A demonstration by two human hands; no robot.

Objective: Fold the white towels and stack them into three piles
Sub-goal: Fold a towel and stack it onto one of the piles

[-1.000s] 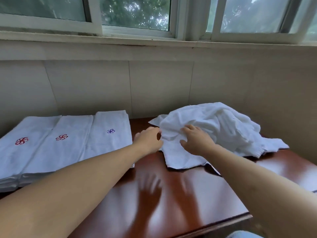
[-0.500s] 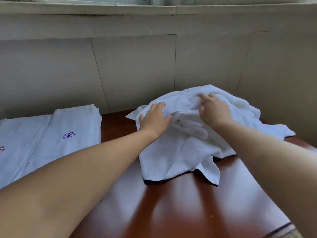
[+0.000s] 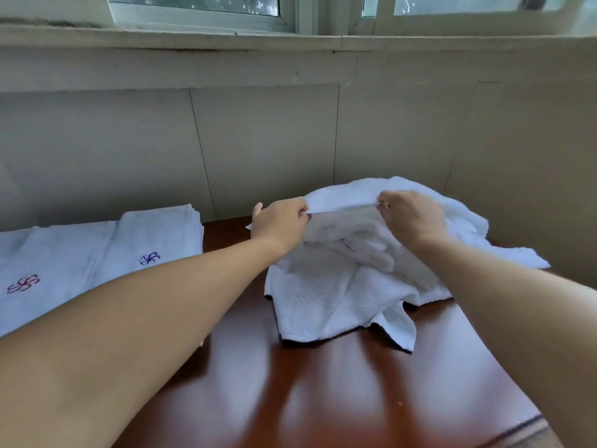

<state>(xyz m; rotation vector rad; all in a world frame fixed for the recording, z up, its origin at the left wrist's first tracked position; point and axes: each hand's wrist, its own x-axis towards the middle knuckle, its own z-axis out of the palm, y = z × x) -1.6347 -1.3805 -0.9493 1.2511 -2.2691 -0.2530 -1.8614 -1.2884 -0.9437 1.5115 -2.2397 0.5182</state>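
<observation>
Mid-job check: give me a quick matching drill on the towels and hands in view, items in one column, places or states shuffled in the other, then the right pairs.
Items
1. left hand
2. towel edge
3. loose towel heap
4. folded towel with blue emblem

Places or states
A. lies flat at the table's left
B. pulled taut between both hands
C. crumpled on the brown table
D. pinches the edge's left end

The right hand pinches the other end.

Pairs: 1-D, 2-B, 3-C, 4-A
</observation>
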